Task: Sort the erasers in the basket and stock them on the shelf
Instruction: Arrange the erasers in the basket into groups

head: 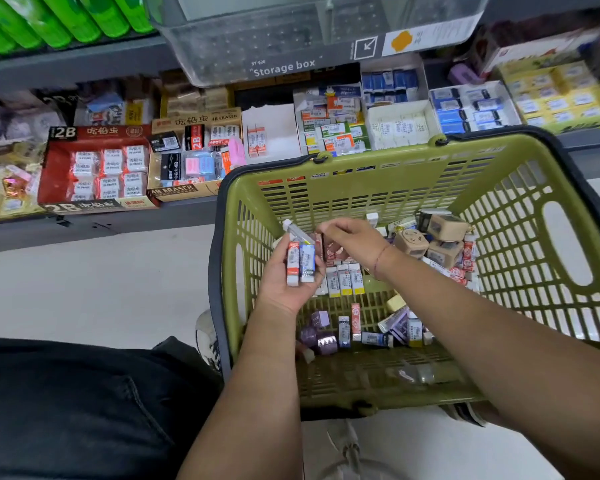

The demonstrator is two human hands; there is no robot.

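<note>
Shelf (pixel 125 225) runs low across the far side, packed with open cartons of erasers sorted by brand. Just in front of it, on the floor, sits the green basket (pixel 361 180), its bottom littered with loose erasers (pixel 345 280) in mixed sleeves: white and yellow, red, purple, and some tan cubes toward the far corner. The white carton (pixel 274 140) right behind the basket is nearly bare, with two red-and-white pieces standing in it. The left hand (pixel 284 282) is raised over the basket's left side, fingers curled round a small stack of held erasers (pixel 300 261): a red-and-white one and a blue one side by side, with a greyish one on top. The right hand (pixel 354 240) hovers beside it, fingers (pixel 326 230) bent toward the top of the stack; whether they pinch anything I cannot tell. These pieces look light, firm and a little slick in their card sleeves, so a stack could fan out or slip. They are best taken across the long sides, sleeve and all, a few at a time
</note>
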